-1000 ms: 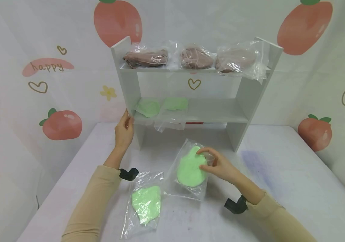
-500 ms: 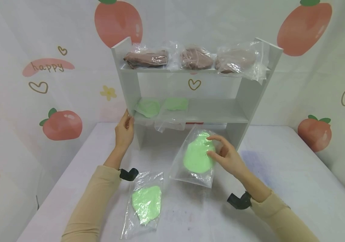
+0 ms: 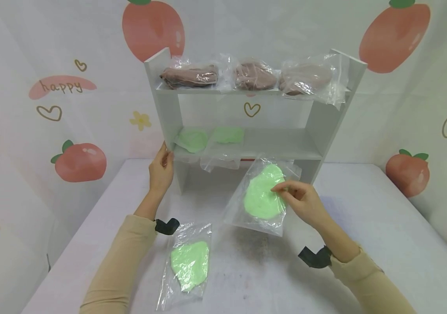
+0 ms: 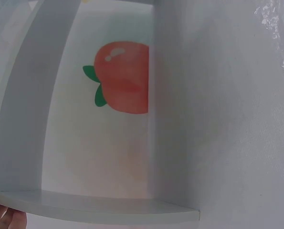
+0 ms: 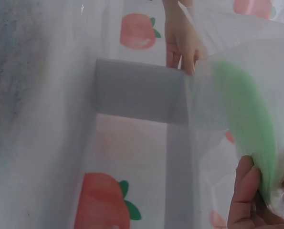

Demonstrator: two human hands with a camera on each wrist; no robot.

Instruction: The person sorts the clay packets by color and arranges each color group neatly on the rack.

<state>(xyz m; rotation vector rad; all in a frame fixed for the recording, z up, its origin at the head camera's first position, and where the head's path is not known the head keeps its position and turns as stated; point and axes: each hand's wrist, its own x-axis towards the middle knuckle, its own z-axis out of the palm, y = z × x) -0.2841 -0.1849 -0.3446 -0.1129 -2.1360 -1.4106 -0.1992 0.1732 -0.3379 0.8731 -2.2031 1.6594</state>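
My right hand (image 3: 305, 203) pinches a clear plastic bag (image 3: 234, 213) holding a flat, bright green doughy piece (image 3: 264, 192). The bag hangs tilted above the table, in front of the shelf unit's lower opening. In the right wrist view, thumb and fingers (image 5: 247, 183) pinch the bag's edge. My left hand (image 3: 161, 171) touches the left side panel of the grey shelf unit (image 3: 278, 141); its fingertips (image 4: 3, 217) lie outside the panel in the left wrist view. Another bagged green piece (image 3: 190, 266) lies flat on the table, near my left forearm.
Two bagged green pieces lie on the middle shelf's left half, one far left (image 3: 193, 140) and one beside it (image 3: 229, 135), bags overhanging its front. Three bagged brown lumps (image 3: 255, 76) line the top shelf. A fruit-printed cloth (image 3: 90, 26) hangs behind the white table (image 3: 247, 283).
My right hand has raised the bagged green piece off the table and carried it right, closer to the shelf unit. The left hand has stayed at the side panel.
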